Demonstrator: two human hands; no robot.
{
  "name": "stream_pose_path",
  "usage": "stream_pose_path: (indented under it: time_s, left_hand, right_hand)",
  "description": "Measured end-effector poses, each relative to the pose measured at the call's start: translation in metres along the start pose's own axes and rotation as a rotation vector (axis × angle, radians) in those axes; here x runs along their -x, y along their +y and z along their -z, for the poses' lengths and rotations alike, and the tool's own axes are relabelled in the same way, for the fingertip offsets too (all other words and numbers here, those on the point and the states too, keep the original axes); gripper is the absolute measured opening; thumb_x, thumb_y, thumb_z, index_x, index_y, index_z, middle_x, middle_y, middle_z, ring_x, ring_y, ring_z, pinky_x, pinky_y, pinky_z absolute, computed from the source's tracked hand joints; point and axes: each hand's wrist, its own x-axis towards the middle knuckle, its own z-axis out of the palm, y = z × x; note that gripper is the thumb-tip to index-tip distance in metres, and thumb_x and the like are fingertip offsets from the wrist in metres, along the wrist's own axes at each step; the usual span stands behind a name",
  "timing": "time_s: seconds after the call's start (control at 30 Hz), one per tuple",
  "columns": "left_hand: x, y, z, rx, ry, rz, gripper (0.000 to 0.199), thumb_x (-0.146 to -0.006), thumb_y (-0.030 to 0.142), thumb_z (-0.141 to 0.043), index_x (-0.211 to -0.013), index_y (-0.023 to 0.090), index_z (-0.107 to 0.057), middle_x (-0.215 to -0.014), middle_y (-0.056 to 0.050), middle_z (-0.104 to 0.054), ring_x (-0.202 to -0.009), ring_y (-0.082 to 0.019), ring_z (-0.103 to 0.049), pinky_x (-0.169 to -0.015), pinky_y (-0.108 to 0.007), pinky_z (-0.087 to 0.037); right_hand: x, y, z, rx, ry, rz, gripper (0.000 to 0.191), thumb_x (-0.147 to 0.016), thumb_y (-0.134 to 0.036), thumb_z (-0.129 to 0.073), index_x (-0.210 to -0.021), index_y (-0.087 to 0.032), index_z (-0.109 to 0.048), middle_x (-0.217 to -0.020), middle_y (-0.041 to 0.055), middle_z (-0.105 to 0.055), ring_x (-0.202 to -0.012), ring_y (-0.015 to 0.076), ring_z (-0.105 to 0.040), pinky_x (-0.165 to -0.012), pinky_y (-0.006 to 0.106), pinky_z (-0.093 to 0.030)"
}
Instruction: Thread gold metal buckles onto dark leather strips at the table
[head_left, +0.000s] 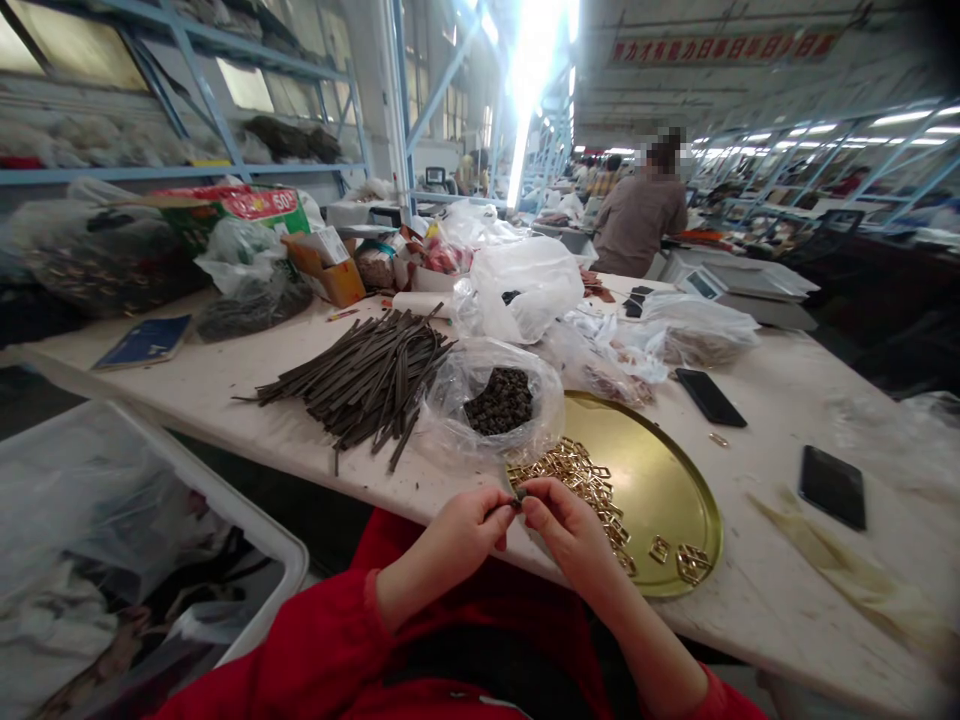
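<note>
My left hand [472, 520] and my right hand [559, 520] meet at the table's front edge, fingertips pinched round a small dark piece [518, 497]. Its exact shape is mostly covered by the fingers. Just behind them, a clear plastic bag [551, 395] stands open with small dark pieces [501, 402] inside. To the right lies a round gold tray [667, 480], with many gold metal buckles [581, 478] heaped on its left side and several near its front rim. A pile of dark flat strips [375, 375] lies left of the bag.
Two phones [710, 397] [832, 487] lie at the right. Plastic bags [517, 285] and an orange box [330, 272] stand behind. A white bin [281, 540] is at the lower left. A person [641, 220] is in the background.
</note>
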Motion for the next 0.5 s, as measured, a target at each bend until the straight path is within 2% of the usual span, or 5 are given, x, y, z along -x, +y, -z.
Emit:
stream_pose_path:
  time_s: [0.07,0.2,0.33,0.43,0.5]
  left_hand:
    - [-0.001,-0.002,-0.002,-0.008,-0.002,-0.008,0.021,-0.084,0.027,-0.041,-0.071,0.016,-0.053,-0.06,0.003,-0.051,-0.059,-0.011,-0.047,-0.057,-0.021,-0.033]
    - [-0.001,-0.004,-0.003,-0.023,-0.013,0.014,0.021,-0.083,0.027,-0.041,-0.07,0.017,-0.053,-0.059,0.003,-0.051,-0.057,-0.01,-0.047,-0.055,-0.021,-0.033]
    - [-0.003,-0.006,-0.004,-0.012,-0.014,0.035,0.02,-0.084,0.027,-0.04,-0.073,0.017,-0.054,-0.059,0.003,-0.051,-0.057,-0.011,-0.047,-0.055,-0.021,-0.033]
    - [-0.005,-0.008,-0.005,-0.024,-0.001,0.048,0.02,-0.084,0.026,-0.04,-0.07,0.017,-0.052,-0.059,0.003,-0.051,-0.057,-0.011,-0.047,-0.055,-0.021,-0.033]
    - [-0.007,-0.01,-0.005,-0.023,0.005,0.059,0.02,-0.083,0.026,-0.04,-0.068,0.017,-0.051,-0.059,0.003,-0.051,-0.057,-0.011,-0.048,-0.054,-0.022,-0.032]
  right_hand:
    - [0.001,0.001,0.001,-0.033,0.024,-0.015,0.023,-0.078,-0.042,-0.056,-0.082,-0.02,-0.059,-0.069,-0.0005,-0.058,-0.064,0.0127,-0.051,-0.061,0.026,-0.042]
    - [0.0,0.007,0.002,-0.26,0.04,-0.145,0.024,-0.069,-0.04,-0.067,-0.075,-0.019,-0.057,-0.06,-0.0047,-0.053,-0.056,0.0096,-0.047,-0.056,0.023,-0.039]
    - [0.0,0.014,0.0,-0.436,0.036,-0.227,0.023,-0.065,-0.032,-0.073,-0.075,-0.02,-0.055,-0.064,-0.0056,-0.054,-0.058,0.0085,-0.048,-0.06,0.022,-0.04]
    - [0.0,0.018,-0.004,-0.404,0.083,-0.201,0.025,-0.063,-0.032,-0.073,-0.077,-0.021,-0.055,-0.069,-0.0039,-0.057,-0.064,0.011,-0.052,-0.063,0.025,-0.042]
    - [0.001,0.018,-0.008,-0.274,0.122,-0.087,0.022,-0.065,-0.031,-0.072,-0.077,-0.021,-0.056,-0.073,-0.0017,-0.058,-0.069,0.0137,-0.054,-0.066,0.027,-0.044]
